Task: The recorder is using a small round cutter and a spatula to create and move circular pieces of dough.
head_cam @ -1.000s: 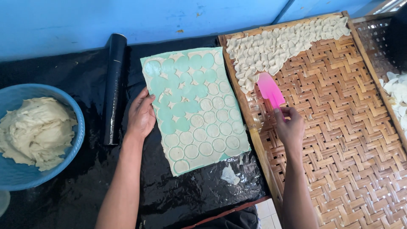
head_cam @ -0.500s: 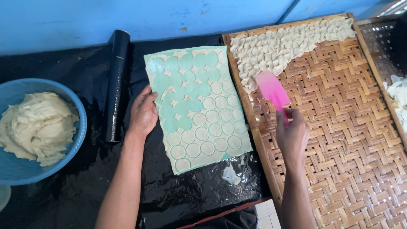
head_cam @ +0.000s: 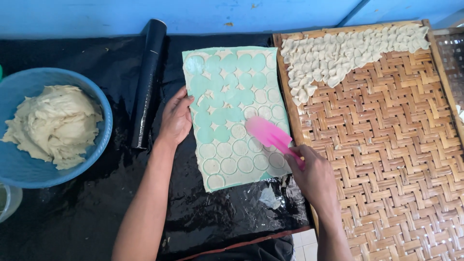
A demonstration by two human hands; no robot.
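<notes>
While left hand [head_cam: 176, 118] pins the mat's [head_cam: 232, 116] edge, spatula [head_cam: 268, 135] overlaps it.

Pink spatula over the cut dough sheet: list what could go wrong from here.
1. The pink spatula, held in the right hand, lies over thin cut rounds on the dough sheet; a steep scrape could tear or fold one.
2. The left hand pins only the sheet's left edge, so the far side might slide or bunch.
3. Lifted rounds must cross the woven tray frame; one could drop onto the black plastic.
</notes>
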